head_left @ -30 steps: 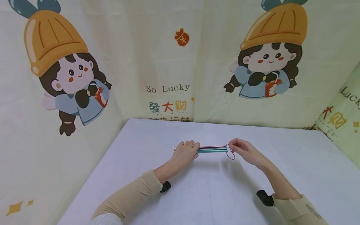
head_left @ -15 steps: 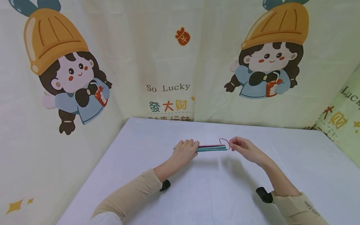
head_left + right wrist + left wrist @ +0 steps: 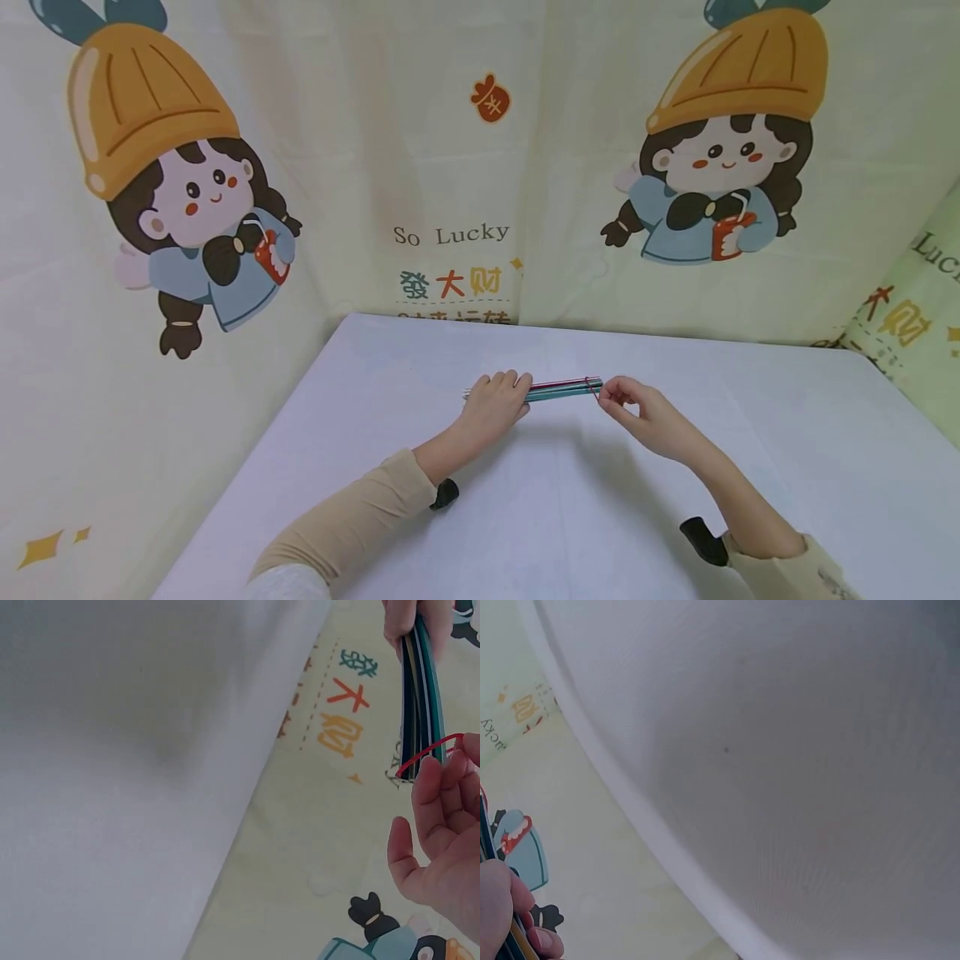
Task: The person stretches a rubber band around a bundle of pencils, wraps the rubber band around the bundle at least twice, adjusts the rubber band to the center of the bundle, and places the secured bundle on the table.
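My left hand (image 3: 498, 402) grips one end of a bundle of thin coloured sticks (image 3: 564, 387), teal and red among them, held level just above the white table (image 3: 540, 500). My right hand (image 3: 622, 398) is at the bundle's other end and pinches a thin red rubber band (image 3: 592, 385) that loops around the stick tips. In the right wrist view the red band (image 3: 427, 754) crosses the ends of the sticks (image 3: 420, 705), with my fingers (image 3: 442, 802) holding it. The left wrist view shows only my left fingers (image 3: 499, 911) around the sticks at the frame's lower left corner.
A cloth backdrop printed with cartoon girls in orange hats (image 3: 480, 167) surrounds the table at the back and both sides. Black wrist camera mounts (image 3: 444, 493) sit on both beige-sleeved forearms.
The red band was a loose open loop beside the stick ends; it swung up and now sits tight around the tips. My right hand moved slightly left towards the bundle. The left hand stayed put.
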